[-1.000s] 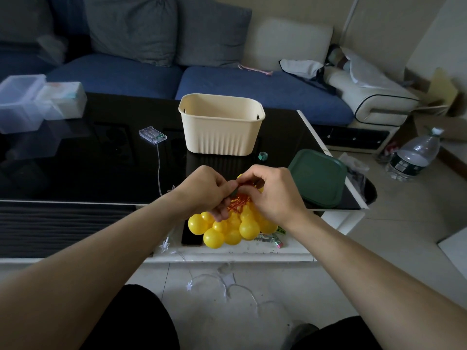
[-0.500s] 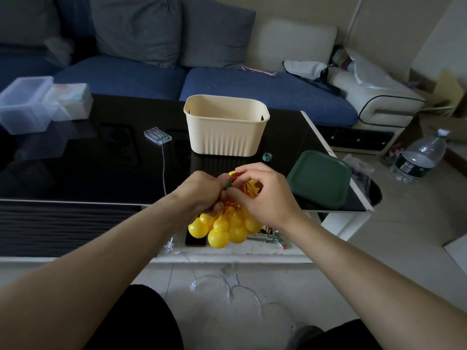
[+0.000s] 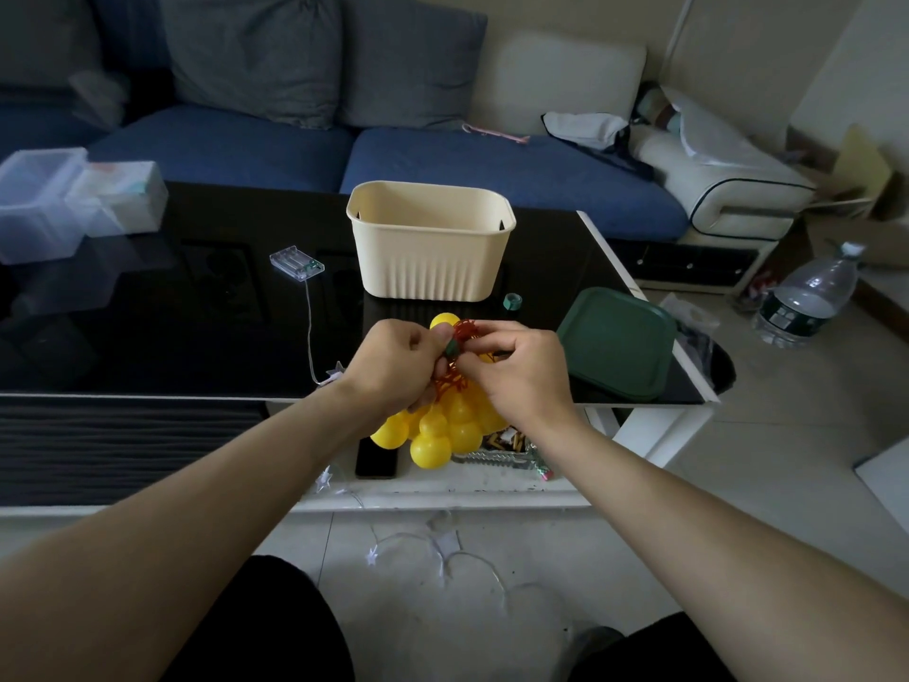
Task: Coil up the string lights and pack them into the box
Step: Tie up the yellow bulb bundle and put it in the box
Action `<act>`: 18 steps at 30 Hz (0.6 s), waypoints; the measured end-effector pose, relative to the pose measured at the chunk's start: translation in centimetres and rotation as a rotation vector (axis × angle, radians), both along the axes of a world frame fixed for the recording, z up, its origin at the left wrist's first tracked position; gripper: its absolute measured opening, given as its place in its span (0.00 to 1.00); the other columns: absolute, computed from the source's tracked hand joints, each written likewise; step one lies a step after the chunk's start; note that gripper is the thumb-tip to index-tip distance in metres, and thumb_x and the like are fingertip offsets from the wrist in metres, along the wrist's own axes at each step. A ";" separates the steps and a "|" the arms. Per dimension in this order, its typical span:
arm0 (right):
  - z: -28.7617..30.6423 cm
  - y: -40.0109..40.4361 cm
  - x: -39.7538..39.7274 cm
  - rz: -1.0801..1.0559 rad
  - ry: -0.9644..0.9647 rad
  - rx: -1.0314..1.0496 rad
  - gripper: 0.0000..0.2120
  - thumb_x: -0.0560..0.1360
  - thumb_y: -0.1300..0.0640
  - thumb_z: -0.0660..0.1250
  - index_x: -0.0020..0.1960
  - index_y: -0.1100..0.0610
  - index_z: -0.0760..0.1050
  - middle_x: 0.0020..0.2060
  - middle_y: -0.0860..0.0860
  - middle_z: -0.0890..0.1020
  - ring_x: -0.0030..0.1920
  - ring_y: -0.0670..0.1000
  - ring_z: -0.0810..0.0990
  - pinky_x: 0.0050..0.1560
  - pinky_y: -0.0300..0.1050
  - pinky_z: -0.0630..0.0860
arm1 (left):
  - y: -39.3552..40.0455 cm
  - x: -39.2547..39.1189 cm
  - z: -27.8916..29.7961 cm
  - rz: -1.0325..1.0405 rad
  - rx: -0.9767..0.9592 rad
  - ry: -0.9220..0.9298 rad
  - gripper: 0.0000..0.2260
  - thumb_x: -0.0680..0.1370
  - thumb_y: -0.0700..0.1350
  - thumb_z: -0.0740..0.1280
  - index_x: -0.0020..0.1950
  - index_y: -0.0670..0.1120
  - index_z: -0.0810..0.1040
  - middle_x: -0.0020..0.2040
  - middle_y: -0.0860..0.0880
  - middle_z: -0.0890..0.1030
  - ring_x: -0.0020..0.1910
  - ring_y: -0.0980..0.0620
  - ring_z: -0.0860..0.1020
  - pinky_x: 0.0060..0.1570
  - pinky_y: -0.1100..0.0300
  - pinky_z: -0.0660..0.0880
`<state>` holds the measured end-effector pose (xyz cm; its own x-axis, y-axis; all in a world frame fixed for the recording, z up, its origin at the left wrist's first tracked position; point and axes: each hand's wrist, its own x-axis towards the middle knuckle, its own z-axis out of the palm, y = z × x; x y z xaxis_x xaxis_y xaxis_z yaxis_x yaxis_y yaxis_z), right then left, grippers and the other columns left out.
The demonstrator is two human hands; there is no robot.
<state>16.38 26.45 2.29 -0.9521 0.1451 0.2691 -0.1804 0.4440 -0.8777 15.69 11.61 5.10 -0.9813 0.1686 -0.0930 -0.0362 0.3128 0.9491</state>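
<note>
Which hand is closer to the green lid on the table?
The right hand. It holds the yellow ball lights just left of the green lid. The left hand grips the same bunch from the far side.

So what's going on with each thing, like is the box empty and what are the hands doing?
Cream box: upright, lid off, looks empty from here.
Green lid: lying flat on the table beside the box.
Yellow ball lights: bunched together, held above the table edge.
Left hand: gripping the bunch.
Right hand: pinching the red wire.
Battery case: lying on the table, wire attached.
Star lights: trailing loose on the floor.
</note>
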 end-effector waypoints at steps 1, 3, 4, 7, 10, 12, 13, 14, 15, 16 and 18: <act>0.0 0.1 -0.1 0.002 -0.003 0.004 0.05 0.70 0.61 0.77 0.44 0.54 0.88 0.51 0.45 0.85 0.52 0.40 0.82 0.54 0.36 0.77 | 0.0 0.0 0.0 -0.004 0.010 -0.011 0.21 0.84 0.50 0.60 0.34 0.40 0.72 0.22 0.46 0.68 0.17 0.54 0.64 0.20 0.66 0.63; -0.2 0.2 -0.1 -0.004 0.011 0.018 0.04 0.70 0.61 0.77 0.43 0.54 0.88 0.50 0.45 0.86 0.51 0.40 0.82 0.54 0.35 0.77 | -0.1 -0.1 -0.1 -0.020 0.029 -0.051 0.21 0.84 0.51 0.60 0.35 0.40 0.72 0.22 0.46 0.68 0.17 0.53 0.63 0.20 0.65 0.63; -0.3 0.1 -0.1 -0.012 0.033 0.029 0.03 0.70 0.61 0.78 0.42 0.54 0.88 0.49 0.46 0.86 0.50 0.40 0.82 0.53 0.35 0.77 | -0.2 -0.2 -0.2 -0.033 0.047 -0.083 0.22 0.83 0.52 0.59 0.35 0.40 0.72 0.21 0.46 0.68 0.18 0.53 0.63 0.21 0.64 0.63; -0.8 -0.1 -0.1 -0.046 0.114 0.056 0.03 0.68 0.60 0.80 0.39 0.54 0.87 0.47 0.47 0.86 0.48 0.42 0.83 0.52 0.37 0.78 | -0.4 -0.3 -0.3 -0.073 0.144 -0.190 0.20 0.84 0.52 0.59 0.41 0.38 0.74 0.24 0.48 0.69 0.20 0.53 0.62 0.22 0.63 0.62; -1.0 -0.3 -0.3 -0.065 0.194 0.105 0.05 0.66 0.60 0.81 0.37 0.54 0.85 0.46 0.47 0.85 0.48 0.43 0.83 0.50 0.36 0.77 | -0.3 -0.3 -0.3 -0.062 0.226 -0.257 0.18 0.84 0.50 0.58 0.47 0.36 0.75 0.29 0.48 0.70 0.20 0.55 0.63 0.21 0.64 0.63; -0.9 -0.4 -0.4 -0.053 0.245 0.166 0.06 0.66 0.61 0.80 0.38 0.55 0.84 0.48 0.47 0.84 0.50 0.45 0.82 0.52 0.38 0.78 | -0.2 -0.4 -0.4 -0.036 0.275 -0.292 0.17 0.84 0.50 0.58 0.45 0.38 0.74 0.29 0.48 0.70 0.20 0.55 0.63 0.21 0.65 0.63; -0.8 -0.5 -0.4 -0.035 0.253 0.181 0.05 0.67 0.62 0.80 0.39 0.55 0.85 0.49 0.48 0.84 0.51 0.46 0.82 0.54 0.40 0.78 | -0.2 -0.5 -0.3 -0.017 0.306 -0.306 0.16 0.84 0.50 0.58 0.45 0.38 0.74 0.29 0.48 0.70 0.20 0.55 0.63 0.21 0.65 0.62; -0.6 -0.5 -0.4 -0.011 0.244 0.189 0.06 0.67 0.63 0.79 0.40 0.54 0.85 0.51 0.48 0.84 0.53 0.47 0.82 0.57 0.41 0.77 | -0.3 -0.6 -0.3 0.003 0.335 -0.318 0.16 0.84 0.50 0.59 0.45 0.39 0.73 0.29 0.48 0.70 0.20 0.55 0.63 0.21 0.65 0.62; -0.4 -0.6 -0.4 0.018 0.223 0.204 0.06 0.68 0.63 0.78 0.42 0.54 0.86 0.53 0.48 0.83 0.55 0.47 0.81 0.58 0.40 0.76 | -0.4 -0.7 -0.3 0.019 0.362 -0.329 0.15 0.84 0.49 0.59 0.46 0.39 0.73 0.29 0.48 0.70 0.20 0.55 0.62 0.21 0.66 0.61; -0.2 -0.5 -0.4 0.050 0.193 0.233 0.06 0.68 0.62 0.78 0.43 0.54 0.86 0.55 0.48 0.82 0.57 0.47 0.80 0.59 0.38 0.74 | -0.6 -0.8 -0.3 0.027 0.376 -0.335 0.14 0.84 0.49 0.59 0.47 0.39 0.73 0.29 0.48 0.70 0.20 0.55 0.62 0.21 0.66 0.61; 0.2 -0.4 -0.4 0.121 0.104 0.308 0.03 0.69 0.59 0.77 0.42 0.54 0.85 0.55 0.47 0.79 0.58 0.47 0.77 0.56 0.33 0.70 | -0.9 -0.8 -0.4 0.026 0.356 -0.319 0.14 0.84 0.48 0.60 0.47 0.38 0.74 0.29 0.48 0.69 0.19 0.55 0.62 0.21 0.66 0.61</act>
